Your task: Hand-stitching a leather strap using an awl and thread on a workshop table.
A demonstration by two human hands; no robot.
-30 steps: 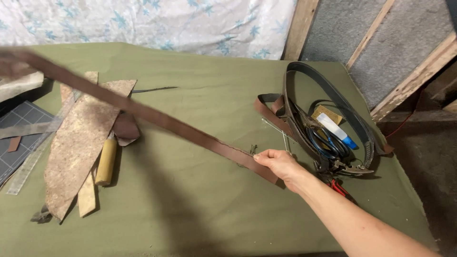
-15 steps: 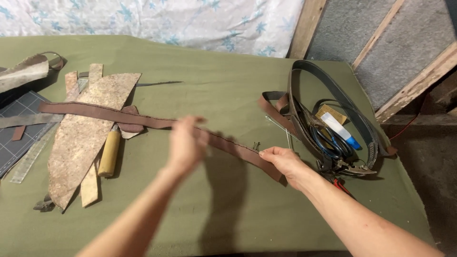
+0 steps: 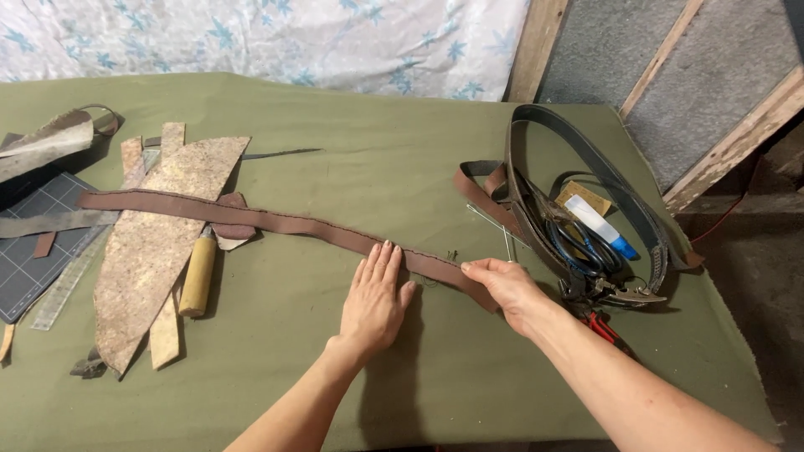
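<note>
A long brown leather strap (image 3: 276,222) lies flat across the middle of the frame, running from the left, where its far end rests over the pale, speckled leather offcut (image 3: 155,243), down to the lower centre right. The left hand (image 3: 374,295) lies open and flat on the green cloth-covered table (image 3: 377,151), fingers together and pointing up the frame, its fingertips pressing on the near edge of the strap. The right hand (image 3: 502,285) sits just beside it to the right, curled over the strap's near end; its fingers appear to pinch that end, though the grip itself is partly hidden under the hand. Between the two hands a short stretch of strap shows bare, with a small dark bit, too small to make out, lying at its upper edge. To the left, a wooden-handled tool (image 3: 199,274) lies beside the offcut, and a dark gridded cutting mat (image 3: 38,243) with a clear ruler (image 3: 71,280) sits at the left edge of the frame. At the right, a heap of dark belts (image 3: 586,167) loops around a white tube with a blue cap (image 3: 599,222), near the table's right edge. Red-handled pliers (image 3: 599,326) lie just past the right wrist. The widest open cloth is in the upper centre, above the strap, and along the bottom of the frame below the forearms.
</note>
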